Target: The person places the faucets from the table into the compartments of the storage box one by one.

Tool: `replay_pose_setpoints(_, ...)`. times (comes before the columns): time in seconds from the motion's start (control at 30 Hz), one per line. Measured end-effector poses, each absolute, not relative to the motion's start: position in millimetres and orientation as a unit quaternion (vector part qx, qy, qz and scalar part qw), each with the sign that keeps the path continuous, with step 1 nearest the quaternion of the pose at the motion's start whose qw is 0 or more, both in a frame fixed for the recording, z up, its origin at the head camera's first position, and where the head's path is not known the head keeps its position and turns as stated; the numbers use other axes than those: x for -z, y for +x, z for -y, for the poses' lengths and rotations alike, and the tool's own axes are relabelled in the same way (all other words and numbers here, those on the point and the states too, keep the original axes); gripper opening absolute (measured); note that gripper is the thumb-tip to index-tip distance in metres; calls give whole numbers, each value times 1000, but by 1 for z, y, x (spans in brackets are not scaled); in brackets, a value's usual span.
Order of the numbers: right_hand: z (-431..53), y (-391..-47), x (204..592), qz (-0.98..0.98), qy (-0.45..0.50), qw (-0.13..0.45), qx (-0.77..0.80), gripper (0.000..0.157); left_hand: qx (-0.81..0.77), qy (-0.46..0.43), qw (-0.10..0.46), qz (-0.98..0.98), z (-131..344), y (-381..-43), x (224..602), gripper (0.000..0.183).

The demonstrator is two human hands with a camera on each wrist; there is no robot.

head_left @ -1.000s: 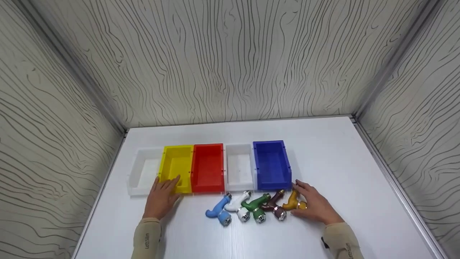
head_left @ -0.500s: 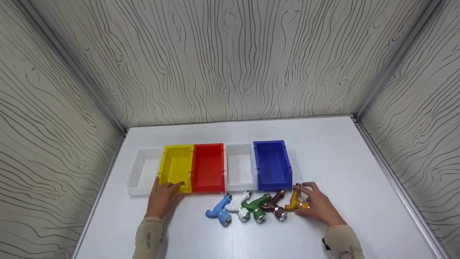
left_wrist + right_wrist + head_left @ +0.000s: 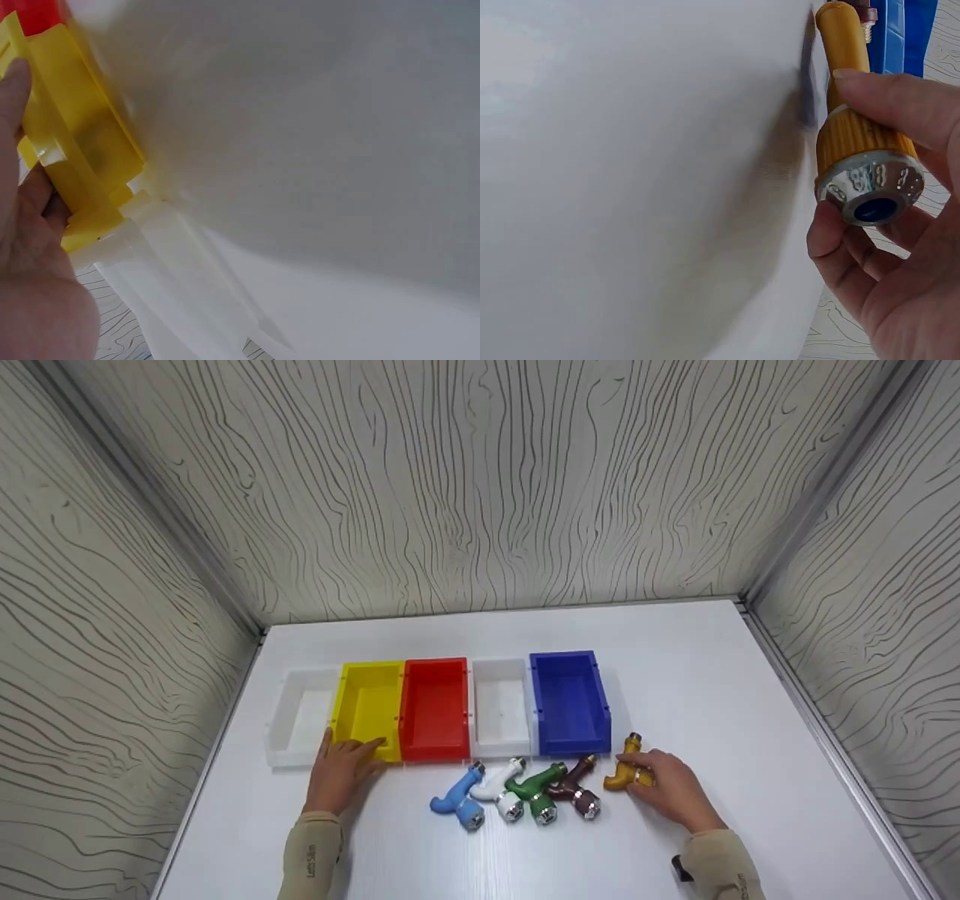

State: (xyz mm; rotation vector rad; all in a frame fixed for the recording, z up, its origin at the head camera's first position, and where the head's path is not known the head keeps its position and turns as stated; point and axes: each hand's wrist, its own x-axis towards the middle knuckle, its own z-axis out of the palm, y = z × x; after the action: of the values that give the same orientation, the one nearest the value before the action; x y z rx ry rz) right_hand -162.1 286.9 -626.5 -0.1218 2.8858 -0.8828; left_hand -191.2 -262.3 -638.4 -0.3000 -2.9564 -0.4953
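Note:
My right hand (image 3: pixel 675 791) grips a mustard-yellow plastic tap (image 3: pixel 624 774) at its ribbed knob, right of the row of taps. In the right wrist view, thumb and fingers hold the yellow tap (image 3: pixel 847 45) by its knob, whose chrome cap faces the camera. My left hand (image 3: pixel 339 772) grips the front wall of the yellow bin (image 3: pixel 373 671), fingers over its edge and thumb outside. The left wrist view shows that thumb against the yellow bin (image 3: pixel 82 105). Lying side by side are a blue tap (image 3: pixel 454 799), white tap (image 3: pixel 491 789), green tap (image 3: pixel 534 787) and maroon tap (image 3: pixel 574 787).
Behind the taps the bins stand in a row: a white bin (image 3: pixel 281 727) at left, the yellow one, a red bin (image 3: pixel 435 709), another white bin (image 3: pixel 500 705) and a blue bin (image 3: pixel 566 701). Wood-grain panels (image 3: pixel 465 510) enclose the white table (image 3: pixel 675 675).
My right hand has shifted the yellow tap slightly to the right and away from the maroon one, turning its threaded end farther back. The left hand has slid slightly right on the yellow bin.

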Motion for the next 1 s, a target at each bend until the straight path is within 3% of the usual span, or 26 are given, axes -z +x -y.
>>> replay_pose_setpoints(0.17, -291, -163, 619, -963, -50, 43, 260, 45, 169, -99, 76, 978, 260, -193, 640, 42)
replay_pose_setpoints(0.5, -290, -162, 606, -963, -33, -45, 263, 45, 173, -82, 49, 980, 261, -193, 640, 43)
replay_pose_setpoints(1.0, -270, -177, 587, -953, -62, -123, 271, 41, 178, -80, 33, 980, 262, -193, 639, 39)
